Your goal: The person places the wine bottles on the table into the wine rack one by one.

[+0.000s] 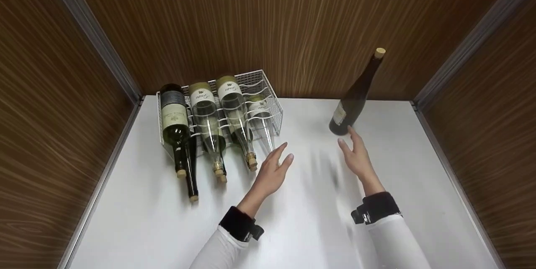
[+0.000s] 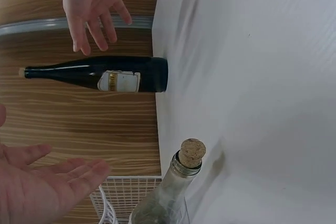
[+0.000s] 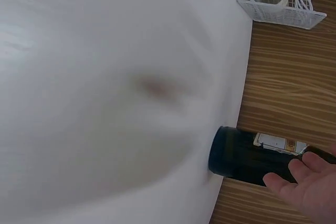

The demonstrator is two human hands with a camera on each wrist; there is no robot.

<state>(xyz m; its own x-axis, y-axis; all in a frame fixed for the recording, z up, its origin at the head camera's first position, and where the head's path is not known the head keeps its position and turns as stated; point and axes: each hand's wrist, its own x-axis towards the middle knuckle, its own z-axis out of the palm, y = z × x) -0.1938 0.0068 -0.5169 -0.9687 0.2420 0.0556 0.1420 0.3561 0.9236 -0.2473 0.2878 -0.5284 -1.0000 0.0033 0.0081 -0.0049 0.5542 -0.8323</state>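
A dark, corked wine bottle [image 1: 354, 97] with a pale label stands upright at the back right of the white surface. My right hand [image 1: 358, 156] is in front of its base, fingers spread and extended; the left wrist view shows a gap between this hand and the bottle [image 2: 94, 74]. Nothing is in its grasp. To the left, my left hand [image 1: 272, 172] holds nothing, its fingers relaxed and nearly straight. It overlaps the neck of a clear corked bottle [image 1: 264, 128] lying at the right end of a white wire rack [image 1: 279, 119].
Several other corked bottles lie in the rack, among them a green bottle [image 1: 175, 128] at its left end, their necks pointing toward me over the white tabletop [image 1: 310, 227]. Wood-grain panels [image 1: 318, 30] enclose the back and both sides.
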